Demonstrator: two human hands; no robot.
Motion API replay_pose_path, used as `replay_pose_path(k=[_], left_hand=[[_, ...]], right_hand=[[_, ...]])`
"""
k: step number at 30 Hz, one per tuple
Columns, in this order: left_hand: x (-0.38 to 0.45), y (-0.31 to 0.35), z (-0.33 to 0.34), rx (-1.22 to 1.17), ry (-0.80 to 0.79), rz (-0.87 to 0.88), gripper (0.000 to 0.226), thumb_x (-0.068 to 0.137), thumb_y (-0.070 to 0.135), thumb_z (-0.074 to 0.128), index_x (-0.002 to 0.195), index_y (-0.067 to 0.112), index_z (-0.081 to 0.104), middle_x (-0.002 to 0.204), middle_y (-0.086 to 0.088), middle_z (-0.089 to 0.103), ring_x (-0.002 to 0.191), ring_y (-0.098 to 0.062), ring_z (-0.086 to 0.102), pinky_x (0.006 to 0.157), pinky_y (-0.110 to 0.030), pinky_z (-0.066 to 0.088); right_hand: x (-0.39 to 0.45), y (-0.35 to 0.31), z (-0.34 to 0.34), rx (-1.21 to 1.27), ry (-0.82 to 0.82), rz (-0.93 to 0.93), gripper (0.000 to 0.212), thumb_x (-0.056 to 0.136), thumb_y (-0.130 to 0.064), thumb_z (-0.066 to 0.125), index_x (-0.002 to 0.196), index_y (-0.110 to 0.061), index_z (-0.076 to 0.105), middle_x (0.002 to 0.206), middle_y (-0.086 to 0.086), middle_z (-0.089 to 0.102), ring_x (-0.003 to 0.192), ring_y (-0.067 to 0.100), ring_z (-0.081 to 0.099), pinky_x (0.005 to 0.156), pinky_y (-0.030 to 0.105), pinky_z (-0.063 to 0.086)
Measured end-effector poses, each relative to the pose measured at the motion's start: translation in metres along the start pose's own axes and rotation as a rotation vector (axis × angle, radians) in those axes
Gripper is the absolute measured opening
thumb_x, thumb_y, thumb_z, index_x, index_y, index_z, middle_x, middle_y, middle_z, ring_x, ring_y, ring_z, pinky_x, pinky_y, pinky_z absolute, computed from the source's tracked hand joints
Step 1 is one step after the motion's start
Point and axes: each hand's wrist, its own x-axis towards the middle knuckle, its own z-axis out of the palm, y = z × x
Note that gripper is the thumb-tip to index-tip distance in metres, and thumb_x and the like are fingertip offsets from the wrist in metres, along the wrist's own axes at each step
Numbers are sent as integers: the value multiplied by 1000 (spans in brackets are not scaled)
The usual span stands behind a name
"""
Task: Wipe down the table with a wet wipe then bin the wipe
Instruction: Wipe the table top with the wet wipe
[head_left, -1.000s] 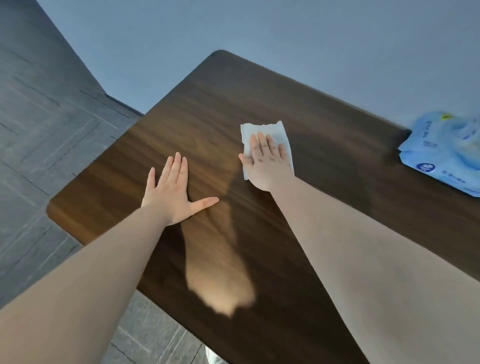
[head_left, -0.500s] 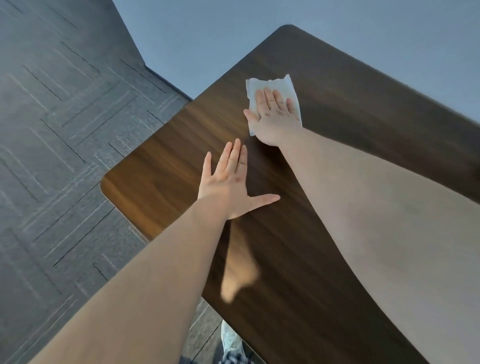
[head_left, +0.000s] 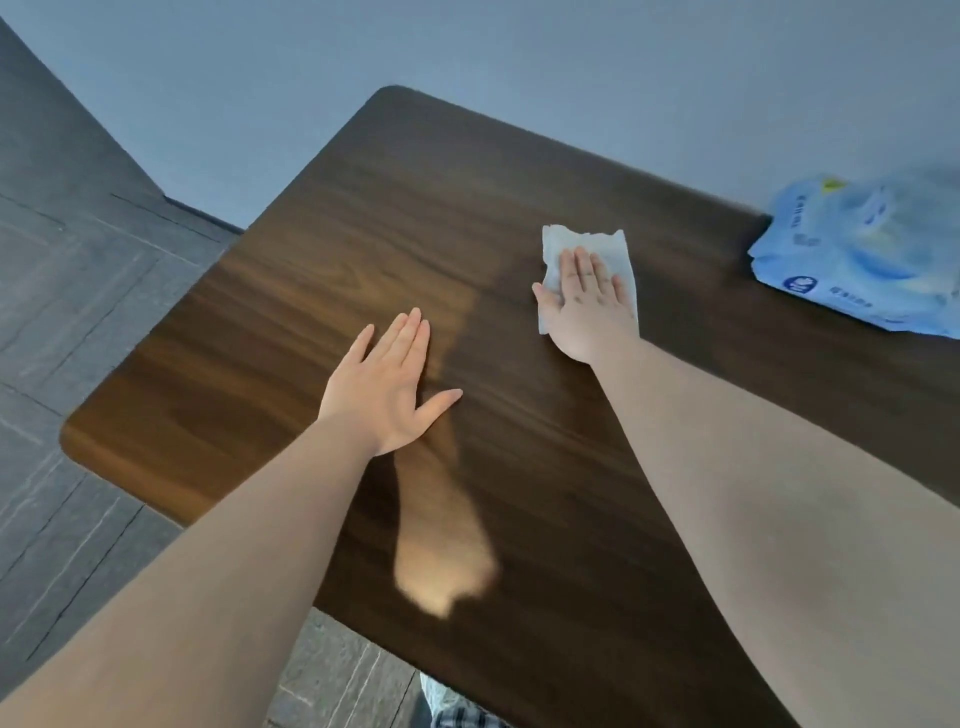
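Note:
A dark wooden table (head_left: 322, 249) with rounded corners fills the middle of the view. A white wet wipe (head_left: 613, 247) lies flat on it toward the far right. My right hand (head_left: 584, 306) presses palm-down on the wipe, fingers together, covering its lower half. My left hand (head_left: 387, 387) rests flat on the bare wood near the table's centre, fingers straight and thumb spread out, holding nothing. No bin is in view.
A blue pack of wet wipes (head_left: 862, 260) lies at the table's far right edge. A grey wall (head_left: 519, 52) runs behind the table. Grey tiled floor (head_left: 78, 291) lies to the left and below the near edge.
My right hand has slid the wipe from the far left corner area back toward the right, closer to the blue pack. My left hand has stayed flat on the wood.

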Motion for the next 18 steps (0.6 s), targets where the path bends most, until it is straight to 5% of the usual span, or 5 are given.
replay_pose_path(k=[11, 18], left_hand=[[58, 224, -34, 1, -67, 343, 90, 85, 74, 10, 151, 15, -6, 160, 0, -11, 146, -11, -12, 119, -36, -1], [63, 377, -36, 121, -104, 559, 92, 83, 76, 11, 150, 18, -12, 159, 1, -15, 145, -13, -12, 119, -37, -1]], right_hand=[[-140, 306, -22, 60, 62, 517, 65, 97, -54, 8, 149, -19, -7, 160, 1, -11, 146, 17, -9, 119, 40, -4], [-232, 438, -18, 153, 131, 756, 65, 96, -53, 11, 150, -19, -3, 160, -1, -7, 146, 13, -8, 118, 37, -5]])
